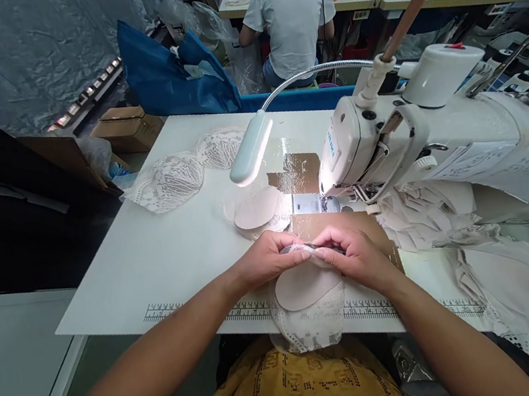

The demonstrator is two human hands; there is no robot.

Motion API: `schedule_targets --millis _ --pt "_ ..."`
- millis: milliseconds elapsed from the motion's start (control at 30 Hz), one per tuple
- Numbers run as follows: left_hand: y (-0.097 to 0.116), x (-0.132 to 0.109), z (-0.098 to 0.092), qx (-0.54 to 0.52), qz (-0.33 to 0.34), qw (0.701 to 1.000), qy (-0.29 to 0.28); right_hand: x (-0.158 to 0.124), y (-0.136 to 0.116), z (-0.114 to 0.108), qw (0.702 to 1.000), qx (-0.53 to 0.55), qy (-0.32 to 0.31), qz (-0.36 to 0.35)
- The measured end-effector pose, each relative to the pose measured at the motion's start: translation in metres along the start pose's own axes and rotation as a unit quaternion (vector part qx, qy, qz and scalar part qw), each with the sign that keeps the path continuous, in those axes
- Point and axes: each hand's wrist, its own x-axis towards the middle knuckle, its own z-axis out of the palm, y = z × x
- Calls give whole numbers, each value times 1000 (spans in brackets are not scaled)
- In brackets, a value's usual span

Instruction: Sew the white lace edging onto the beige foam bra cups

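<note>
A white lace bra cup piece [310, 322] with a smooth pale pad lies at the table's front edge, its lower lace hanging over. My left hand [274, 254] pinches its upper edge between thumb and fingers. Close beside it, my right hand [347, 252] pinches the same edge, and a small dark thing shows between its fingers, too small to name. Just beyond my hands sits another padded lace cup [257, 209], left of the needle area. The sewing machine [361, 141] stands to the right, its head over the metal needle plate [307, 203].
Lace cups [165, 182] lie at the table's far left. A gooseneck lamp [251, 149] arches over the table [119, 269]. Stacked lace pieces [517, 284] rest at the right. Behind the table are a blue bag [172, 71], a cardboard box [125, 128] and a seated person [291, 11].
</note>
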Motion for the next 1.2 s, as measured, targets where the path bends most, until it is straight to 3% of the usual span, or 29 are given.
schedule_targets --millis 100,200,267,333,400,500,600,767,867,967,1067,1200 --pt "11 -8 -4 140 40 989 9 -2 3 -3 997 -4 76 -12" --pt "27 -13 -18 355 103 923 105 -6 2 1 984 -98 137 -60" --pt "35 -7 -32 429 140 875 178 -7 0 9 971 -193 82 -117" --pt "38 6 -49 453 130 856 214 -7 -3 18 943 -277 -12 -181" --pt "37 20 -63 439 51 874 204 -6 -3 23 914 -332 -84 -219" --pt "31 31 -74 380 -35 910 162 -8 -2 14 906 -371 -112 -170" --pt "25 25 -72 328 -32 937 112 -13 -2 -8 927 -357 -90 -72" --pt "19 13 -62 106 13 993 45 -4 -9 -17 987 -161 29 -2" --pt "15 12 -60 38 19 999 26 12 -12 -4 996 -65 35 42" --pt "13 11 -62 30 21 999 11 23 -12 9 998 -35 28 38" --pt "14 8 -64 88 35 995 2 24 -11 15 998 -34 48 35" --pt "20 7 -55 216 95 972 13 21 -12 15 999 32 6 43"
